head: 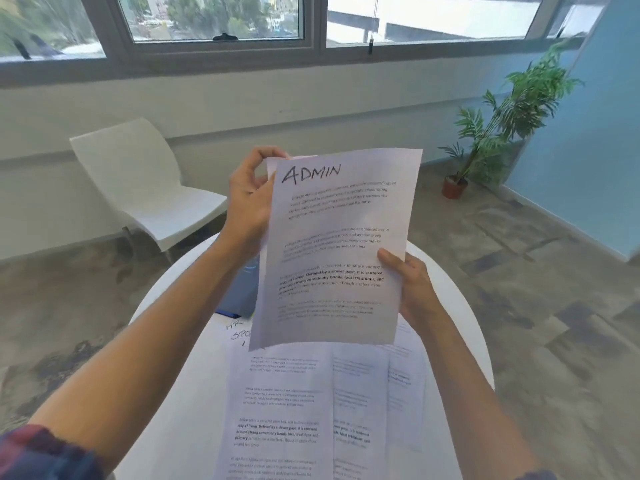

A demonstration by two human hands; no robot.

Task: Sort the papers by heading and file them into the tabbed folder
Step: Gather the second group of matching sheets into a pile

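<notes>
I hold up a printed sheet headed "ADMIN" above the round white table. My left hand pinches its upper left edge; another sheet's corner shows just behind. My right hand grips the lower right edge, thumb on the front. Below, several printed papers lie overlapped on the table; one shows handwritten letters at its top. A blue folder lies on the table behind the raised sheet, mostly hidden by it.
A white chair stands beyond the table at the left. A potted plant sits in the right corner by a blue wall. Windows run along the far wall. Patterned grey carpet surrounds the table.
</notes>
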